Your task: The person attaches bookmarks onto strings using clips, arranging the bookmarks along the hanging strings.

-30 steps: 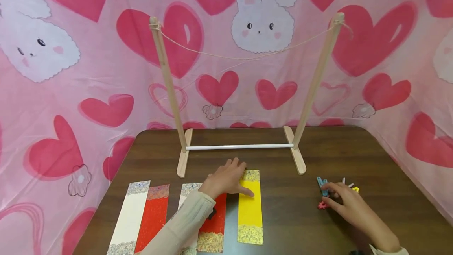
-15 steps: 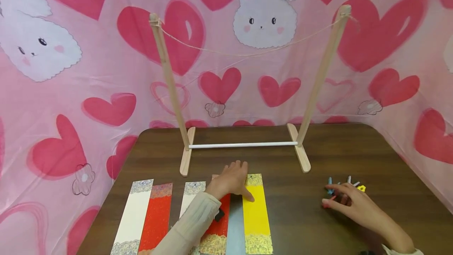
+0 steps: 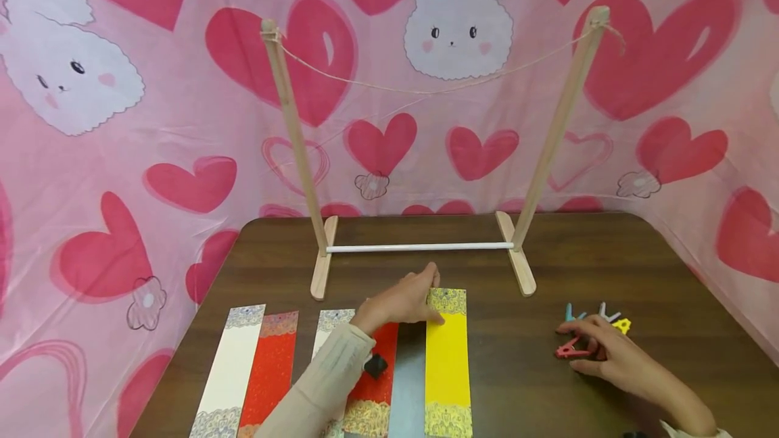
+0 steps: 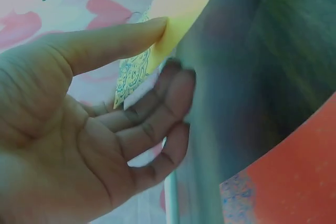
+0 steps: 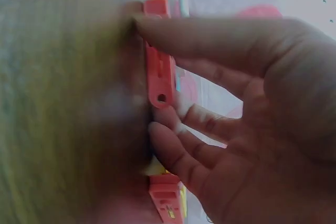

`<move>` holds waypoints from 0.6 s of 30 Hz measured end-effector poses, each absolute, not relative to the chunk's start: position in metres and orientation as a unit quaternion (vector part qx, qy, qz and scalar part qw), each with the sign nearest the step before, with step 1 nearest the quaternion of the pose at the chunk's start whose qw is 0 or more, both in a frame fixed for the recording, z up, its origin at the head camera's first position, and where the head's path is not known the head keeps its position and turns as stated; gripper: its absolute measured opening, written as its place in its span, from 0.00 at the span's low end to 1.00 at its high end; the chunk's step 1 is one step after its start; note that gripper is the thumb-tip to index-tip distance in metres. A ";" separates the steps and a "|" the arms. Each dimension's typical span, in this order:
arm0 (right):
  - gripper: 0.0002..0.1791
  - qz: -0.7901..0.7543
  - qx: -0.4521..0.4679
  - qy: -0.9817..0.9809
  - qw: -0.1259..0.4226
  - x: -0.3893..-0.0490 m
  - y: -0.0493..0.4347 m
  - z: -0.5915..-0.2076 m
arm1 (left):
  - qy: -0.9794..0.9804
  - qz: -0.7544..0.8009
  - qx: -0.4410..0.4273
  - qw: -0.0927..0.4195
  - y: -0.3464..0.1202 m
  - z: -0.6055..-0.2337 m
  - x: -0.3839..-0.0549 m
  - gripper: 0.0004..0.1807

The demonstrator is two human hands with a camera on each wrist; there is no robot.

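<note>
A yellow paper strip point(image 3: 448, 363) with lacy patterned ends stands in front of my left hand point(image 3: 398, 303), its far end raised. In the left wrist view my thumb point(image 4: 131, 38) presses on that strip near its patterned end, with curled fingers on the other side. At the right, my right hand point(image 3: 621, 357) curls round a red clothespin point(image 3: 571, 349). My thumb crosses this clothespin point(image 5: 160, 72) in the right wrist view, and a fingertip touches its lower end. A second red piece point(image 5: 168, 203) shows below. Blue point(image 3: 570, 313), pale point(image 3: 605, 313) and yellow point(image 3: 623, 325) clothespins lie beyond the hand.
Left of the yellow strip lie white point(image 3: 228, 370) and red point(image 3: 268, 370) strips, plus another white point(image 3: 333, 320) and red point(image 3: 371, 391) pair partly under my left arm. A wooden stand point(image 3: 304, 154) with a slack string point(image 3: 420, 92) and a white crossbar point(image 3: 420, 247) stands behind.
My left hand has drawn its fingers in on the yellow strip's far end and raised it. My right hand has shifted right; the red clothespin has turned between its fingers.
</note>
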State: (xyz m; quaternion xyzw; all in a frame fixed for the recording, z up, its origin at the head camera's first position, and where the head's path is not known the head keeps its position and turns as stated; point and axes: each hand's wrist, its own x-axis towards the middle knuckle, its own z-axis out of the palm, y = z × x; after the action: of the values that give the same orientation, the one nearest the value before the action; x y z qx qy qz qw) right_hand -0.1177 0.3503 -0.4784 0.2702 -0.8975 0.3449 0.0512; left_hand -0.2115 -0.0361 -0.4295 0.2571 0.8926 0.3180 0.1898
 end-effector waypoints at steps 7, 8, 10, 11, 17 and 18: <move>0.21 0.319 0.264 -0.903 0.113 -0.124 0.347 -0.482 | 0.852 0.409 0.282 0.164 -0.042 -0.418 -0.215 0.27; 0.21 0.316 0.261 -0.905 0.117 -0.125 0.347 -0.483 | 0.844 0.429 0.282 0.156 -0.043 -0.417 -0.216 0.28; 0.21 0.313 0.255 -0.907 0.119 -0.126 0.347 -0.483 | 0.827 0.471 0.274 0.137 -0.043 -0.415 -0.218 0.31; 0.21 0.312 0.251 -0.909 0.119 -0.126 0.346 -0.484 | 0.817 0.494 0.270 0.125 -0.044 -0.414 -0.219 0.32; 0.19 0.310 0.230 -0.916 0.108 -0.125 0.345 -0.485 | 0.787 0.566 0.239 0.066 -0.047 -0.409 -0.223 0.21; 0.19 0.311 0.227 -0.917 0.106 -0.125 0.344 -0.484 | 0.784 0.570 0.237 0.060 -0.048 -0.407 -0.223 0.17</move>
State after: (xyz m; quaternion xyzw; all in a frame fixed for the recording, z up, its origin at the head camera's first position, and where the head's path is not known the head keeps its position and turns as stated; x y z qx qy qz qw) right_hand -0.1251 0.3439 -0.4844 0.2268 -0.9169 0.3106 0.1063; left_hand -0.2227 -0.0475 -0.4074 0.2366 0.7843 0.5703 0.0596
